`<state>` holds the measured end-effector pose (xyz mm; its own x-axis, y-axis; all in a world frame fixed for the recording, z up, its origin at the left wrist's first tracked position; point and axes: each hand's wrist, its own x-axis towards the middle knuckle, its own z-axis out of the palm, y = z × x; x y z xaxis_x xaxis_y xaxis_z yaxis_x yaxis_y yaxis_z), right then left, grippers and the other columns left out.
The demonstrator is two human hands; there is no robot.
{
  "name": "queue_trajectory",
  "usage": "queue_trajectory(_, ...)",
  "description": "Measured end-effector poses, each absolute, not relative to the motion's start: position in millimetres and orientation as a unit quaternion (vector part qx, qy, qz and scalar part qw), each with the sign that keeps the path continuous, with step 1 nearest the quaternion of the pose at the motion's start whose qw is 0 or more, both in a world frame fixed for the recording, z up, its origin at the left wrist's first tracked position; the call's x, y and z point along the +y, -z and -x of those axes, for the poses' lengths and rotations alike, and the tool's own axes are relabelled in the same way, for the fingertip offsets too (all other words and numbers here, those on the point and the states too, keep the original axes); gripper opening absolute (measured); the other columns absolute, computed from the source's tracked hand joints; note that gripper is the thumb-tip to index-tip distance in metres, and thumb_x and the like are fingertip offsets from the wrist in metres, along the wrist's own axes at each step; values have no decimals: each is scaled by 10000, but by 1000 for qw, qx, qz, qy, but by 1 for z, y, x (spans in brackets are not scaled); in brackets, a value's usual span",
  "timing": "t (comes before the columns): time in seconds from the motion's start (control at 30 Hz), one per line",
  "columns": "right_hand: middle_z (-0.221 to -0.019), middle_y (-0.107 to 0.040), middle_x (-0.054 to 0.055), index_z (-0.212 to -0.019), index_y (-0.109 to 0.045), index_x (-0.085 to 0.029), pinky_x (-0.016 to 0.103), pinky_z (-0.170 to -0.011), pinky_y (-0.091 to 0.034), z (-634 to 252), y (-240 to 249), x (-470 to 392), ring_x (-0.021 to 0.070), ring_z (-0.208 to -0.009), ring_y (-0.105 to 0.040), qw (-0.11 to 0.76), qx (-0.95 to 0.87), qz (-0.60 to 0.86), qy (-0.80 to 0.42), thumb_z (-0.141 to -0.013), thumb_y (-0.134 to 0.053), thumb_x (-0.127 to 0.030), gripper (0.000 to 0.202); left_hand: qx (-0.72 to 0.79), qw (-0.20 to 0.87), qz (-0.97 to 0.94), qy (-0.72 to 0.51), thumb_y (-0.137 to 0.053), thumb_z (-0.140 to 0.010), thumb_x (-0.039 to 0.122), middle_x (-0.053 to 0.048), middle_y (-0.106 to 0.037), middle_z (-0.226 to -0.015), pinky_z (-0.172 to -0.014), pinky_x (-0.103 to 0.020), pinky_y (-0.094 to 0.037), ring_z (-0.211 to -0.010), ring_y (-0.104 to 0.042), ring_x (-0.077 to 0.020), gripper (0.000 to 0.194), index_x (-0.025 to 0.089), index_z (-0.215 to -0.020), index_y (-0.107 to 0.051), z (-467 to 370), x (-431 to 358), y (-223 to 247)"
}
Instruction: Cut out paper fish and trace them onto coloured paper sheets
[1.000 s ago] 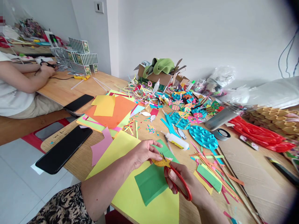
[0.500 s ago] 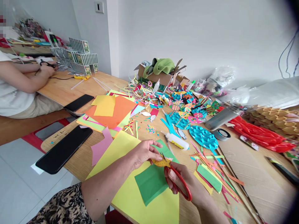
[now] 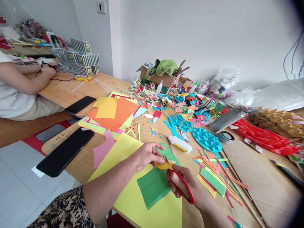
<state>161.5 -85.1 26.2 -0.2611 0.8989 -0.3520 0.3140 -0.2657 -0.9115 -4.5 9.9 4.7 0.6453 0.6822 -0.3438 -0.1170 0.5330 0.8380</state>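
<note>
A small yellow paper fish with dark dots is pinched between the thumb and fingers of my left hand. My right hand is closed round the red handles of a pair of scissors. Their blades are at the fish's tail end, partly hidden by the paper. Below both hands lies a piece of green paper on a large yellow sheet. Just beyond my hands, a white glue bottle rests on its side.
Two black phones lie to the left, near stacked coloured paper. Right of my hands are paper strips, a blue textured oval, tape and a metal flask. A cardboard box stands behind. Another person's hand works at far left.
</note>
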Motion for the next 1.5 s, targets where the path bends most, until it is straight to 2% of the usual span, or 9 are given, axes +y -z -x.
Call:
queue_trajectory(0.27,-533,-497,-25,-681,-413,-202,220,-417,-292,-162,-25,-85,87,-419,-447,264,-547,558,-566,-743,-538,-738,554,347,805,-413,-247,-807,-502,184,25,-596,-664,-486,-205,-323,-555,-543,-94,551,139,-1006,-590,5,10,-5)
queue_trajectory(1.5,-572,-523,-6,-708,-455,-184,219,-435,-310,-160,-24,-85,92,-449,-477,256,-544,564,-565,-745,-523,-749,571,346,799,-420,-256,-812,-505,190,32,-583,-656,-502,-221,-321,-565,-545,-100,552,134,-1006,-585,4,9,-3)
